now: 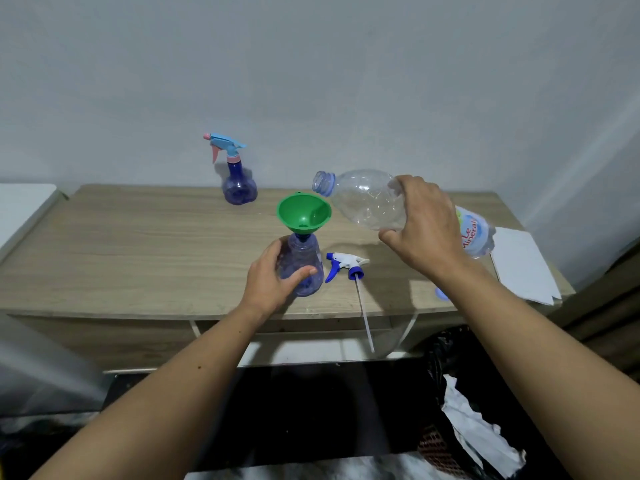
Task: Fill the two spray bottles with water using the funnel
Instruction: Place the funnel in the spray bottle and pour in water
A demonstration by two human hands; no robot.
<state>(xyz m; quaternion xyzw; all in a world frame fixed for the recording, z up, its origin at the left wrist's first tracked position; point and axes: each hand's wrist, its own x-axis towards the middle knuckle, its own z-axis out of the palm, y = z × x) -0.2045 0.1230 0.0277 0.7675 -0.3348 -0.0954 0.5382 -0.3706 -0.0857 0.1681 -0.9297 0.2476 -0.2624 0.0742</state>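
Fingers first: those of my right hand [424, 233] curl over the top of the clear water bottle [370, 200] with the thumb hooked underneath, so I grip it round its middle. My left hand [273, 275] wraps the near spray bottle [304, 265] from the left, thumb across its front, holding it steady.

From there, by size: the wooden table [138, 258] runs the width of the view against a pale wall [311, 64], and everything stands or lies on it. Off the right end of the tabletop a white sheet of paper [523, 268] lies flat, partly past the edge.

I hold the water bottle tilted nearly on its side, uncapped mouth pointing left and sitting just above the right rim of the funnel; its labelled base points right, behind my hand. No stream shows at the mouth, and I cannot tell how much water it holds.

Upright near the front edge stands the near spray bottle, purple and without its head. At the back, well apart, the far spray bottle [239, 185] stands upright with its light blue and pink trigger head screwed on.

Sitting with its spout in the neck of the near spray bottle is the green funnel [304, 212], bowl tilted toward me.

Just right of that bottle lies the loose white-and-blue trigger head [346, 265], its thin dip tube reaching over the table's front edge.

A small blue cap [441, 294] peeks out beside my right forearm.
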